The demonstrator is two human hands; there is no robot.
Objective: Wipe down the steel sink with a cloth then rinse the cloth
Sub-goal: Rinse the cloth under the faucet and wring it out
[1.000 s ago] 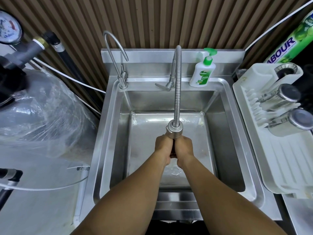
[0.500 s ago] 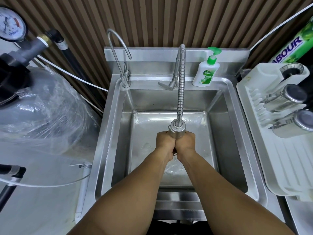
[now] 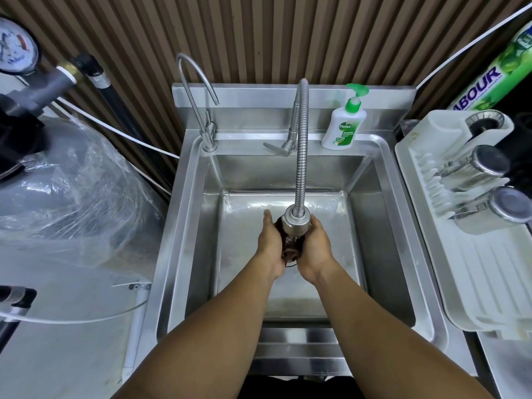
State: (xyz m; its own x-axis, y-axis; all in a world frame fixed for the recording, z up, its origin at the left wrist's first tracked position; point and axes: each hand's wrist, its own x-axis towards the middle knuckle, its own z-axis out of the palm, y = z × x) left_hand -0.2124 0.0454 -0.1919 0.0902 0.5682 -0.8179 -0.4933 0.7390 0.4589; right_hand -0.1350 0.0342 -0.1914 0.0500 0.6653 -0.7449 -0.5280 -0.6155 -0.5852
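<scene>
Left hand (image 3: 270, 246) and right hand (image 3: 314, 249) cup dark cloth (image 3: 290, 247) between them, under spray head (image 3: 296, 221). Rinse step; next probably wring.

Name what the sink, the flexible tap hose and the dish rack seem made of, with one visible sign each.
The sink: likely stainless steel, brushed; dull grey sheen with soft reflections. The flexible tap hose: metal, probably steel; ribbed, shiny coils. The dish rack: probably plastic, matte off-white; moulded ribs and rounded edges.
</scene>
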